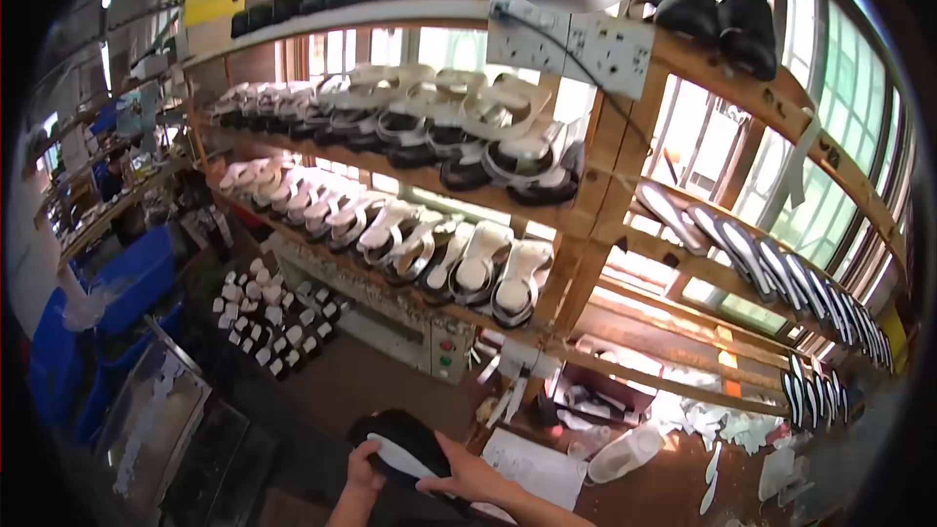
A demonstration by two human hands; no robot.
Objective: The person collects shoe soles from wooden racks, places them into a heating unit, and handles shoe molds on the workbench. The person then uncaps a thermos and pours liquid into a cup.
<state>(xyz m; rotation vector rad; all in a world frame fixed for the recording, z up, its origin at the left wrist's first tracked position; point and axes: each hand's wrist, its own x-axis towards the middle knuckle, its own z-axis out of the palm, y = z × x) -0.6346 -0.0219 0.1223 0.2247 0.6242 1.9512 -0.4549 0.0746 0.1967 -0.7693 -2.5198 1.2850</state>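
Low in the head view, a black shoe sole (418,436) with a pale white insole (398,457) along its face is held between both hands. My left hand (362,471) is closed on its left edge, fingertips at the white insole. From the right, my right hand (467,473) grips the other side, its thumb lying across the lower end of the insole. The fingers behind the sole are hidden. Beneath my right forearm another white strip (493,511) shows in part.
Ahead stands a wooden rack (586,205) with rows of white sandals (473,268) and dark shoes (683,0). Insoles (771,268) line its right shelf. A bench at right bears a white sheet (532,473) and a clear shoe form (627,454). Blue bins (127,283) stand left.
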